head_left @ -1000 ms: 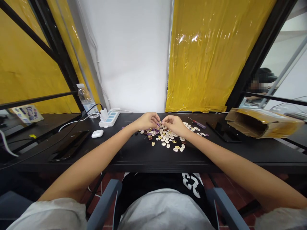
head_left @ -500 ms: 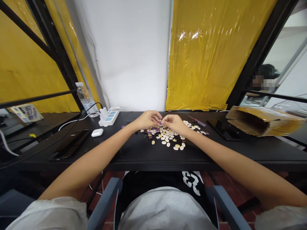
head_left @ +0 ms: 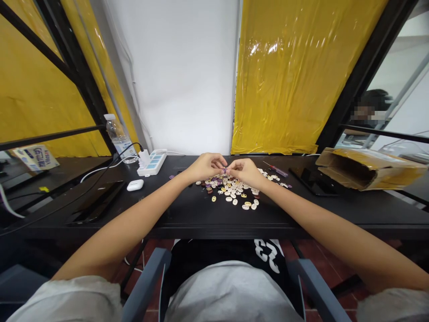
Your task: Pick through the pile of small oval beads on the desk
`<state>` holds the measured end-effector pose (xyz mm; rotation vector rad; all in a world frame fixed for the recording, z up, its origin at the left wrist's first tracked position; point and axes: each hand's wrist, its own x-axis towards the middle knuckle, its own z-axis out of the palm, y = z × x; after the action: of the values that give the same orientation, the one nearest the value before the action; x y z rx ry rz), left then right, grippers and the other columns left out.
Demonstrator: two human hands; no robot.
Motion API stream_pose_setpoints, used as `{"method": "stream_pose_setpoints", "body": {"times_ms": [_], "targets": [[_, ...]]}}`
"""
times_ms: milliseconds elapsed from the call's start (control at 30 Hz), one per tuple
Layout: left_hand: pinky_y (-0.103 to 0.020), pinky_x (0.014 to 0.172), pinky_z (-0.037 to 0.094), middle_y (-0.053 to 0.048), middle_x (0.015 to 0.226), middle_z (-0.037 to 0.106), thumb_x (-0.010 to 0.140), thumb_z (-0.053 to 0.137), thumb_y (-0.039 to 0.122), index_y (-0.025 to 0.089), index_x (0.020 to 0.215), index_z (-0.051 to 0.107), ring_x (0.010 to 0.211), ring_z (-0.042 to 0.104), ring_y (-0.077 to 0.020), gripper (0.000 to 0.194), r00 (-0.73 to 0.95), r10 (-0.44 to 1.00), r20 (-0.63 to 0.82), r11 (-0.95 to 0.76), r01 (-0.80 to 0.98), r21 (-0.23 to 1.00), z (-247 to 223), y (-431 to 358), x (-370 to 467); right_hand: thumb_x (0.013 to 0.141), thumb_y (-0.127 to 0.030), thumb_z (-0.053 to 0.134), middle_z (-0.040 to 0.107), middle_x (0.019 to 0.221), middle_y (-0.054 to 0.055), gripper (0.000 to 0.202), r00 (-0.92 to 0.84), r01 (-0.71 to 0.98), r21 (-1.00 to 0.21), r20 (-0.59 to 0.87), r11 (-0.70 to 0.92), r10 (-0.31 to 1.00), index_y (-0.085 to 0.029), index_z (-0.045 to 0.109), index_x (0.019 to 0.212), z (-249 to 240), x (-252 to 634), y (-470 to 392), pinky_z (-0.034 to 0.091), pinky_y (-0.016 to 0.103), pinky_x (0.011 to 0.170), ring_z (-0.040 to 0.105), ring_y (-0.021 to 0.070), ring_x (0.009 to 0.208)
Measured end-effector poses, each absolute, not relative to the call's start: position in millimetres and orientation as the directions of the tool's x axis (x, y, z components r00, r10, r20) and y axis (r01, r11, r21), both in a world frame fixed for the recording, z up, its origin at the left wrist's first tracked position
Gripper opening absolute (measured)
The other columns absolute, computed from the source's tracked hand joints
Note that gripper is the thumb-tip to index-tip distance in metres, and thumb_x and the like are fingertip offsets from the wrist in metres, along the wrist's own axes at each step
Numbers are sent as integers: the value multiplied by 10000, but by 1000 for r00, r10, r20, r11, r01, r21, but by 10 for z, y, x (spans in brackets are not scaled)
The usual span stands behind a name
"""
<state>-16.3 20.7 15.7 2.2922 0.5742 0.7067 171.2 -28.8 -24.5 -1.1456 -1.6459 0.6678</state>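
Observation:
My left hand (head_left: 209, 165) and my right hand (head_left: 244, 171) meet fingertip to fingertip above a heap of small pieces. Between them is a small purple oval piece (head_left: 224, 171), pinched by both hands and partly covered by the fingers. Below lies the pile of small oval pieces with holes (head_left: 234, 188), mostly cream, with purple, yellow and brown ones mixed in. A few cream ovals (head_left: 248, 205) lie loose toward the table's front edge.
A screwdriver (head_left: 279, 171) and a dark phone (head_left: 311, 181) lie right of the pile, beside an opened cardboard box (head_left: 368, 170). Leftward are a white earbud case (head_left: 135, 185), a power strip (head_left: 152, 163), a bottle (head_left: 120, 141) and a black tablet-like slab (head_left: 100, 201). Cables cross the black table (head_left: 201, 219).
Both hands have shifted very slightly, staying together over the pile with the purple piece between the fingertips. The pieces on the table look unchanged.

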Motion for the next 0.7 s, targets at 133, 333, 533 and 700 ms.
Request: {"method": "stream_pose_setpoints", "body": {"times_ms": [133, 333, 533, 700], "targets": [[-285, 665, 533, -96, 781, 720, 712, 684, 185, 100, 953, 633, 730, 688, -177, 261, 777, 545, 317, -687, 197, 699, 140, 201, -152, 661, -327, 708, 628, 601, 39, 210, -84, 387, -833, 395, 395, 915, -123, 661, 678, -248, 1736, -295, 372, 249, 489, 506, 116, 521], [-281, 638, 525, -83, 736, 707, 706, 691, 175, 94, 955, 623, 693, 680, -174, 270, 768, 551, 326, -680, 187, 709, 92, 217, -121, 667, -329, 729, 631, 592, 36, 214, -113, 361, -843, 384, 398, 916, -130, 652, 659, -285, 1763, -273, 365, 249, 495, 511, 115, 521], [-279, 681, 531, -70, 760, 711, 725, 699, 174, 100, 953, 642, 704, 668, -145, 245, 788, 516, 334, -682, 143, 717, 135, 186, -151, 625, -354, 808, 648, 609, 27, 261, -182, 234, -909, 307, 344, 934, -130, 682, 672, -223, 1812, -306, 382, 250, 518, 520, 106, 531], [-283, 715, 541, -100, 843, 739, 751, 699, 174, 96, 945, 706, 756, 678, -147, 210, 830, 459, 316, -684, 103, 722, 162, 161, -174, 589, -344, 849, 618, 577, -2, 274, -249, 135, -960, 206, 245, 946, -134, 694, 671, -181, 1866, -331, 386, 241, 511, 502, 90, 511]]}}
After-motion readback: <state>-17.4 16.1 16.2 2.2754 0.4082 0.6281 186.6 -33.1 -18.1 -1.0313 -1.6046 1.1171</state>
